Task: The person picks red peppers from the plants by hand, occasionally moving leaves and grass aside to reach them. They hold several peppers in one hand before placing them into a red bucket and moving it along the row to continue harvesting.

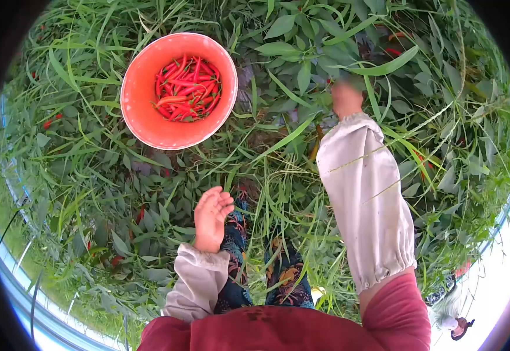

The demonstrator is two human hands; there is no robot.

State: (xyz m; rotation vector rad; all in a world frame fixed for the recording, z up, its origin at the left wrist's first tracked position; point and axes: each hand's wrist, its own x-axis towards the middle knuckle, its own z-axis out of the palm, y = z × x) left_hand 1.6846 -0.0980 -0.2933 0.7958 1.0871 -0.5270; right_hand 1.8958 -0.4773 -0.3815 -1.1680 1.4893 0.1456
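My left hand (211, 216) hangs over the plants in front of my legs, its fingers loosely curled and nothing visible in them. My right hand (346, 98) reaches forward into the leaves at the upper right. It is blurred and its fingers are hidden, so what they touch does not show. Ahead of my left hand stands a red bucket (141, 120) with a pale rim, tilted a little in view. Many red chili peppers (187, 93) with green stems lie inside it.
Dense pepper plants (281, 50) and long grass blades surround me. More red chilies (393, 51) hang among the leaves. Blue edging (18, 260) with thin wires curves along the left. My patterned trouser legs (290, 278) stand amid the greenery.
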